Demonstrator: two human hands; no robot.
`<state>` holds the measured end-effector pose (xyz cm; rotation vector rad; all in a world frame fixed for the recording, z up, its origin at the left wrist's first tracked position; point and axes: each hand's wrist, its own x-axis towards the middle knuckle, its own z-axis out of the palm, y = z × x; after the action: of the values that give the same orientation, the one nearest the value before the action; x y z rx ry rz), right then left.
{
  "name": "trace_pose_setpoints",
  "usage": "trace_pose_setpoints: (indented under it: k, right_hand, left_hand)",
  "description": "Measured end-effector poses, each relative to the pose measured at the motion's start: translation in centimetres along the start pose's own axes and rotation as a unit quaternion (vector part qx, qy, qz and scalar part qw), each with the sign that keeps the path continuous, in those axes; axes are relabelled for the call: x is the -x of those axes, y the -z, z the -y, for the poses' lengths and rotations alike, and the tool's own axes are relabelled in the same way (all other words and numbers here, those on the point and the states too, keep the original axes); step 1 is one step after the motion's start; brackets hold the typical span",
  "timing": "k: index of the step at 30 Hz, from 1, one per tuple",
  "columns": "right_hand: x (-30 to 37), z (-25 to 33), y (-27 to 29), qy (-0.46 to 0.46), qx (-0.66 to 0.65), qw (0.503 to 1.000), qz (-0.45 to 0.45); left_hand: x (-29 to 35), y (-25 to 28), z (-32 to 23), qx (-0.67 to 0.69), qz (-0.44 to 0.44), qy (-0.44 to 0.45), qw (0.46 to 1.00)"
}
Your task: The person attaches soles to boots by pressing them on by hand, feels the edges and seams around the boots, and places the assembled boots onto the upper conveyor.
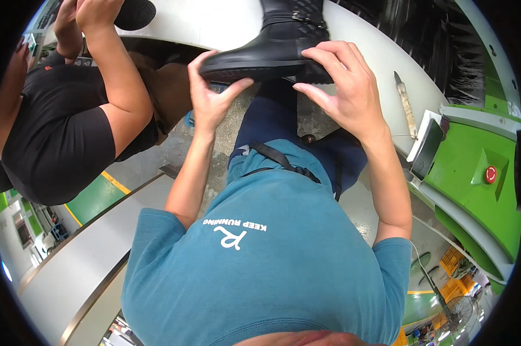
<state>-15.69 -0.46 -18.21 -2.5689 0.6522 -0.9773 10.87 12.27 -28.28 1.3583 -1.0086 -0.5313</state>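
A black boot (260, 53) with buckled straps around its ankle lies between my hands at the edge of the white table (214, 23). Its toe points left, and the sole faces toward me. My left hand (210, 104) grips the toe, with the fingers on top and the thumb at the sole edge. At the heel end, my right hand (352, 86) holds the boot with its fingertips on the upper and its thumb near the sole. The upper end of the shaft runs out of view.
A blade tool with a wrapped handle (407, 106) lies on the table's right side. Right of it stand a green machine (468, 167) with a red button (490, 174) and a screen (426, 147). A co-worker (58, 127) sits at left, near a black sole (134, 14).
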Motion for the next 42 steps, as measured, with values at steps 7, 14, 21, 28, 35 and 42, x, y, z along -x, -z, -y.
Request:
trace_pose_setpoints:
  k: [7, 14, 21, 28, 35, 42]
  right_hand:
    - [-0.1, -1.1, -1.7, 0.031, 0.074, 0.997, -0.001]
    - [-1.3, -1.0, -2.5, 0.046, 0.071, 0.996, 0.006]
    - [-3.1, -2.7, -1.9, -0.009, -0.057, 0.994, 0.092]
    - [-4.1, -3.8, -1.8, -0.105, -0.154, 0.975, 0.120]
    - [-3.7, -5.3, -4.0, 0.006, -0.001, 1.000, 0.030]
    - [0.0, -7.7, -5.6, -0.223, -0.295, 0.927, -0.062]
  left_hand:
    - [-1.8, -0.4, -3.9, -0.277, -0.005, -0.144, 0.950]
    - [-3.8, -2.5, -6.5, -0.324, 0.088, -0.272, 0.902]
    - [-4.0, -4.3, -6.0, -0.346, 0.030, -0.282, 0.895]
    - [-4.8, -4.3, -5.8, -0.317, 0.023, -0.273, 0.908]
    - [-4.2, -4.8, -6.0, -0.314, 0.004, -0.274, 0.909]
    - [-2.5, -4.4, -4.1, -0.261, -0.030, -0.322, 0.910]
